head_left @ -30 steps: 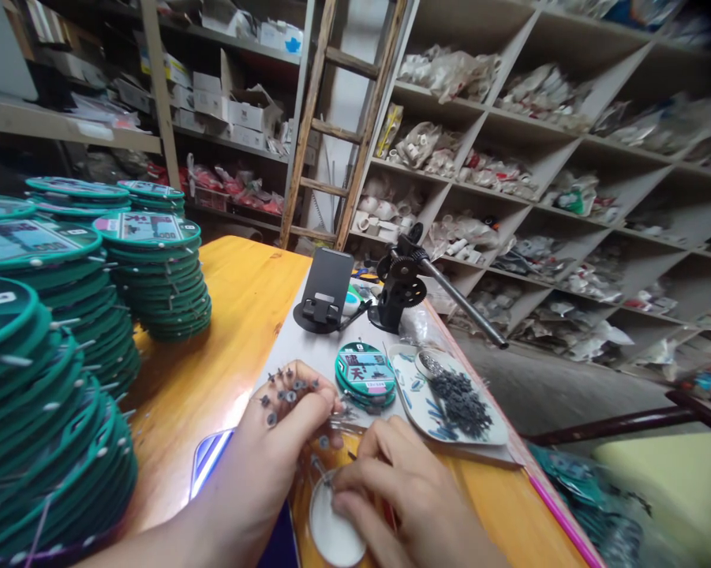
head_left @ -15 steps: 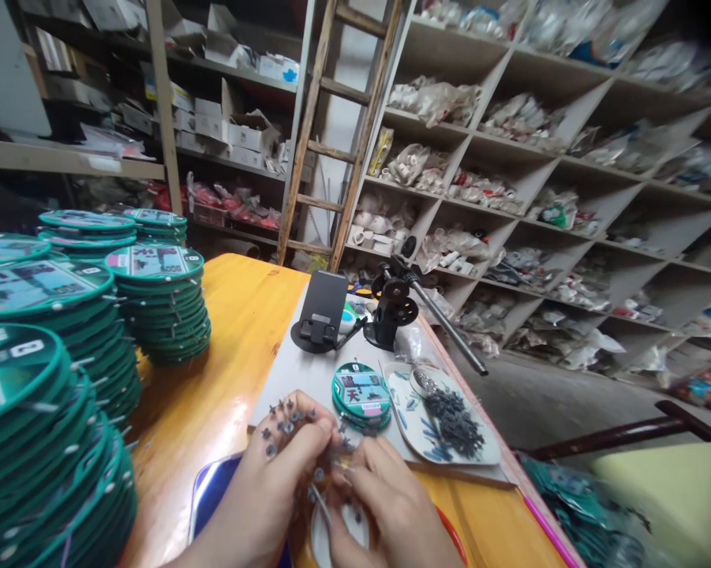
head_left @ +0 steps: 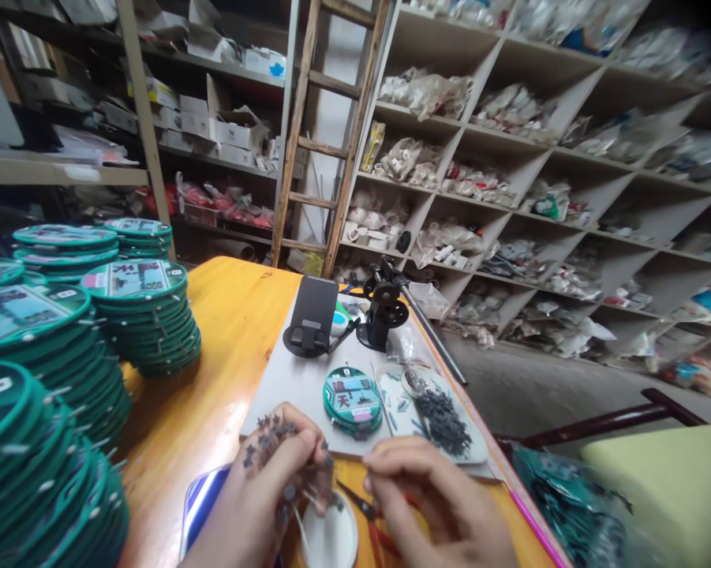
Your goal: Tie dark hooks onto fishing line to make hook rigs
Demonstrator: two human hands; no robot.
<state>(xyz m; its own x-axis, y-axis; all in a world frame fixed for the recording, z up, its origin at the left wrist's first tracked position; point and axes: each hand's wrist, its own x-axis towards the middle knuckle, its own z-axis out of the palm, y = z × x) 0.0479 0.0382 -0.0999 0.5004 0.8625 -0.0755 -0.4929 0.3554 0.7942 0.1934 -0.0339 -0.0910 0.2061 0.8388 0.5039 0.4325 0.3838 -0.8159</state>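
At the bottom centre of the frame the left hand [head_left: 266,489] is curled, its thumb and forefinger pinched together on a cluster of small dark pieces [head_left: 272,435] that bristle from between and over its fingers; what each piece is cannot be told. Just right of it the right hand [head_left: 438,505] lies knuckles up with its fingers bent inward and the thumb and forefinger tips drawn together; whether anything is nipped between them cannot be seen. Between and below the two hands sits a white round dish [head_left: 330,540], and a pair of red-handled pliers [head_left: 364,513] lies on the table just beside the right hand.

A little farther up, on a grey board [head_left: 296,386], a small stack of green round discs [head_left: 351,398] with printed labels lies beside a white tray [head_left: 470,450] holding a heap of small dark parts [head_left: 443,414]. Beyond these stand a black phone stand [head_left: 311,319] and a black geared hand tool [head_left: 384,304] with a long metal rod running toward the lower right.

At the left of the frame tall stacks of green discs [head_left: 142,315] crowd the orange wooden table [head_left: 225,331]. In the upper half a wooden ladder [head_left: 325,134] leans against shelving [head_left: 509,150] filled with white bagged goods and boxes.
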